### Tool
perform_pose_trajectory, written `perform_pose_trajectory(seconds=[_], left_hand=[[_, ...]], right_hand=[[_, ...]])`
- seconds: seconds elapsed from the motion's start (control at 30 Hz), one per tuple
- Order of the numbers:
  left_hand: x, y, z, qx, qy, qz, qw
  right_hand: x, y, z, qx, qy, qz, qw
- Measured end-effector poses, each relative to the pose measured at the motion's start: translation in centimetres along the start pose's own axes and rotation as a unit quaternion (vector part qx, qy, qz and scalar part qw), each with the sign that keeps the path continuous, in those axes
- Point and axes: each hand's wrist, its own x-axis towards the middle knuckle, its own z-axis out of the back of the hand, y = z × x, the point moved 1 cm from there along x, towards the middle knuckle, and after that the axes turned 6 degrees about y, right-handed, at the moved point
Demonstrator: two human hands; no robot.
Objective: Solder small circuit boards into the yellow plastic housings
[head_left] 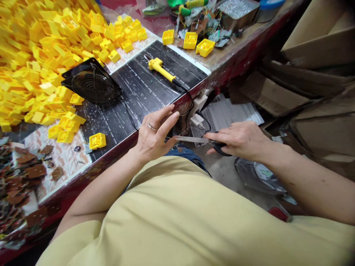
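My right hand [244, 138] is closed round the black handles of a pair of scissors [192, 139], their grey blades pointing left. At the blade tips is the thumb of my left hand [155, 135], which wears a ring. Its visible fingers are stretched out and apart from the thumb. Thin wires show near these fingertips, but I cannot tell whether the hand touches them. Below the blades, a small brown circuit board [181, 150] appears to lie on my lap, over blue jeans. On the bench nearby is a yellow-handled soldering tool [163, 70] with a black cord.
Yellow plastic housings [50, 55] are heaped at the left, beside a black fan [94, 83]. One housing [97, 141] sits near the bench edge. Brown circuit boards with wires [36, 171] lie at lower left. A metal tin [238, 13] stands at the back; cardboard boxes [327, 122] are at right.
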Motion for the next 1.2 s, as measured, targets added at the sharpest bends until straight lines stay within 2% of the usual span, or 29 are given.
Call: perform_pose_trajectory(seconds=[0.17, 0.33, 0.53, 0.83, 1.0, 1.2], left_hand=[[0.1, 0.0, 0.3, 0.016, -0.01, -0.022, 1.0], [0.2, 0.0, 0.5, 0.032, -0.004, -0.022, 0.999], [0.1, 0.0, 0.6, 0.03, 0.001, -0.029, 0.999], [-0.3, 0.4, 0.5, 0.023, 0.049, 0.033, 0.998], [-0.4, 0.5, 0.7, 0.001, 0.07, 0.048, 0.996], [0.0, 0.4, 1.3, -0.006, 0.081, 0.06, 0.995]], right_hand=[[-0.1, 0.1, -0.4, 0.015, -0.049, 0.038, 0.998], [-0.3, 0.4, -1.7, 0.033, -0.065, 0.017, 0.997], [-0.6, 0.6, -2.6, 0.044, -0.053, 0.014, 0.998], [-0.2, 1.3, -2.3, 0.047, -0.028, 0.002, 0.998], [0.3, 1.7, -1.5, 0.063, -0.03, 0.021, 0.997], [0.6, 1.8, -1.7, 0.101, -0.042, 0.015, 0.994]])
